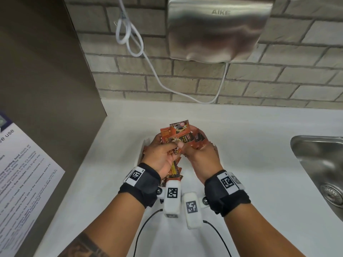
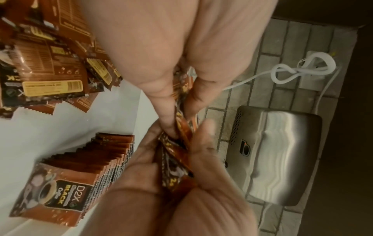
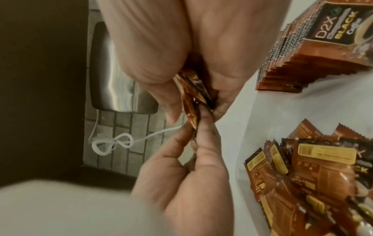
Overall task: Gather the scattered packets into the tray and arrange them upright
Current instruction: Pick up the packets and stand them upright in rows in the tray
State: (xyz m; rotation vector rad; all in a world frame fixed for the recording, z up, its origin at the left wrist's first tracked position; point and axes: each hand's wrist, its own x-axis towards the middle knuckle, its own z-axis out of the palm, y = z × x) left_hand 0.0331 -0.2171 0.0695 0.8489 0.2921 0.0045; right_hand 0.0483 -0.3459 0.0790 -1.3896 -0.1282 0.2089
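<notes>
left hand and right hand are together above the surface, both clamped on one fanned bunch of packets; thumbs on the near face, fingers behind. head view: bunch stands roughly on end, tops pointing away toward the brick wall. white tray peeks out just beside and under the left hand, so left is the nearer hand; more packets show below that wrist. sink sits well apart on the right. left wrist view: the held bunch is pinched edge-on between both hands, blurred. a neat upright row of packets stands in the tray, with a loose flat pile at the other end of it. right wrist view: same pinch, bunch edge-on; the row and loose pile both lie to the palm side, below the hands. judgement: the held bunch is being squared up; the next move turns on dropping it straight down, long axis kept vertical, faces parallel to the row, into the gap between row and pile. exact gap width i can't tell.
</notes>
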